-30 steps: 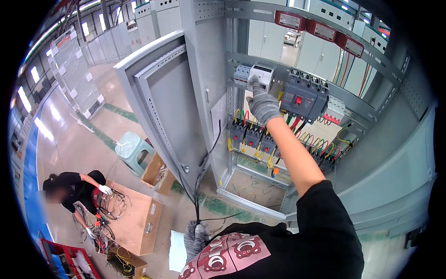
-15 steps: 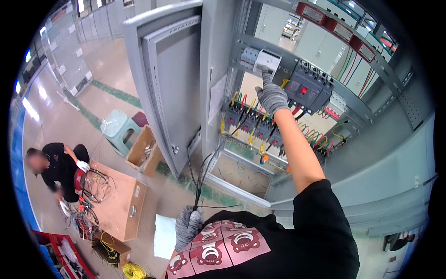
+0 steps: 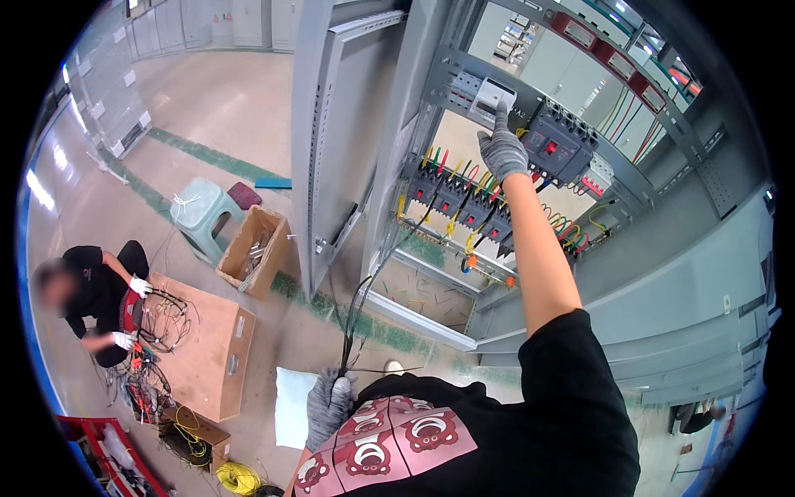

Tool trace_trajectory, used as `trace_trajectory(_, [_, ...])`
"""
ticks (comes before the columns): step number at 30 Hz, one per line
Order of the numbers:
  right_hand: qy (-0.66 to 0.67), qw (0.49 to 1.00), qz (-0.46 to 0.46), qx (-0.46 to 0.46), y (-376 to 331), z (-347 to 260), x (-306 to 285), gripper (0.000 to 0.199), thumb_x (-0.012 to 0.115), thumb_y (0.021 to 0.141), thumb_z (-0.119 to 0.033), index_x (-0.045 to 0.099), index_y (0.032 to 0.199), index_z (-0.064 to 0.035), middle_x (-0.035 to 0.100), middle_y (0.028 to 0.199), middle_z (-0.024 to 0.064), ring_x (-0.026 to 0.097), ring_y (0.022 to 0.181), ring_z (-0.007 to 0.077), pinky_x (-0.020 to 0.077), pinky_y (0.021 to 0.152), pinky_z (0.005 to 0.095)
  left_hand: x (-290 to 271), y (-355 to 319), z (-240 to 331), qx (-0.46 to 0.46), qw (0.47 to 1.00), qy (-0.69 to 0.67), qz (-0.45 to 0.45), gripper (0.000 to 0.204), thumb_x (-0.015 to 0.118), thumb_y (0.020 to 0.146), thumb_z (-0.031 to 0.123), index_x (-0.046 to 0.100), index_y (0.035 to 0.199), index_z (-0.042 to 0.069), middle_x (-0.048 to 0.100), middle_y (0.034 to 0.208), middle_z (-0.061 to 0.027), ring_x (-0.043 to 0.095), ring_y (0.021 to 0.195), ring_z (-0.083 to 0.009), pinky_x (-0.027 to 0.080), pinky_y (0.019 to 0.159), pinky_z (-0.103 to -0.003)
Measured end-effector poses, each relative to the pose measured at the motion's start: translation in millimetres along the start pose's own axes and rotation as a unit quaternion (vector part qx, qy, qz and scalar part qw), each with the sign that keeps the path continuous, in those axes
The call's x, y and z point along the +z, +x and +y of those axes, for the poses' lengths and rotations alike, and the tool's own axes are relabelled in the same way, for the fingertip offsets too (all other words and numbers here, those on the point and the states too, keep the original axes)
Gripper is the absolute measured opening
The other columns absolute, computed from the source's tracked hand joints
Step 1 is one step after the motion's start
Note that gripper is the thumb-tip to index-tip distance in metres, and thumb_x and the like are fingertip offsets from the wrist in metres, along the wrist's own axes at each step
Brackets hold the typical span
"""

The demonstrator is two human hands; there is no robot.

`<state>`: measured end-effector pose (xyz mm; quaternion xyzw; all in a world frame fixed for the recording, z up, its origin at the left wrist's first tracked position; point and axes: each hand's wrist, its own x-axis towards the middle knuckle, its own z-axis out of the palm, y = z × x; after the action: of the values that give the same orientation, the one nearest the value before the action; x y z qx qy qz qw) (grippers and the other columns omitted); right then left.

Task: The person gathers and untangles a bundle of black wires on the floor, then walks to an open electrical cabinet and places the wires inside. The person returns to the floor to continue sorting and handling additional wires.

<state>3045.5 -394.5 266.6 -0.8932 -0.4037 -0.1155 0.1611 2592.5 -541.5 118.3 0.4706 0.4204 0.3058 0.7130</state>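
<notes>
White module (image 3: 489, 94), mounted on a metal rail inside the open grey cabinet (image 3: 654, 257), sits between a row of slimmer white breakers (image 3: 464, 86) on its left and a large dark breaker (image 3: 559, 149) on its right; the right hand (image 3: 503, 153), in a grey striped glove, reaches up to it with the index finger extended over its front face and the thumb spread apart; those fingers grip nothing, though whether the fingertip presses or merely hovers there I cannot tell. The left hand (image 3: 330, 407), gloved alike, is down beside the person's body, its fingers closed around a bundle of black cables (image 3: 348, 340) that rises toward the cabinet.

Below the module runs a row of small dark breakers (image 3: 464, 211) with red switches and coloured wires; red blocks (image 3: 613, 56) line an upper rail; the cabinet door (image 3: 356, 124) stands open to the left. Beyond it on the floor are a pale green stool (image 3: 200, 211) and a cardboard box (image 3: 258, 248); farther left a co-worker (image 3: 95, 282) in white gloves handles wires beside a low brown box (image 3: 217, 352); a yellow coil (image 3: 238, 478) lies nearby.
</notes>
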Motion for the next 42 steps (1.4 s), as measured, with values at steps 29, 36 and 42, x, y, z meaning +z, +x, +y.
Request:
trace_trajectory(29, [0.399,0.761,-0.105,-0.5,-257.2,-106.8,-185.9,0.026,0.055,0.086,-0.014,0.059,0.111,-0.0049,0.062,0.099,0.0088,0.06,0.086,0.0173,0.0478,0.073,0.0292,-42.7,-2.9,6.2,0.02,0.999,-0.038,0.003,0.028,0.054,0.09,0.035,0.058,0.095,0.008,0.051,0.064,0.0027,0.037,0.05,-0.003,0.028,0.045,-0.017])
trace_trajectory(36, [0.529,0.794,-0.218,-0.205,-314.7,-107.9,-20.4,0.032,0.056,0.087,-0.017,0.055,0.118,-0.0088,0.059,0.101,0.0068,0.057,0.079,0.0142,0.0466,0.069,0.0247,-39.2,0.2,9.3,0.086,0.991,-0.099,0.021,0.03,0.053,0.09,0.037,0.057,0.094,0.007,0.051,0.063,0.0018,0.038,0.048,-0.0031,0.028,0.042,-0.018])
trace_trajectory(42, [0.441,0.815,-0.287,-0.243,-351.4,-134.0,-7.5,0.032,0.058,0.085,-0.023,0.054,0.113,-0.0071,0.058,0.091,0.0099,0.057,0.078,0.0222,0.0466,0.073,0.0319,-36.2,-1.2,15.7,0.087,0.995,0.042,-0.022,0.038,0.052,0.09,0.042,0.056,0.094,0.004,0.052,0.064,0.0012,0.042,0.053,-0.0038,0.033,0.046,-0.02])
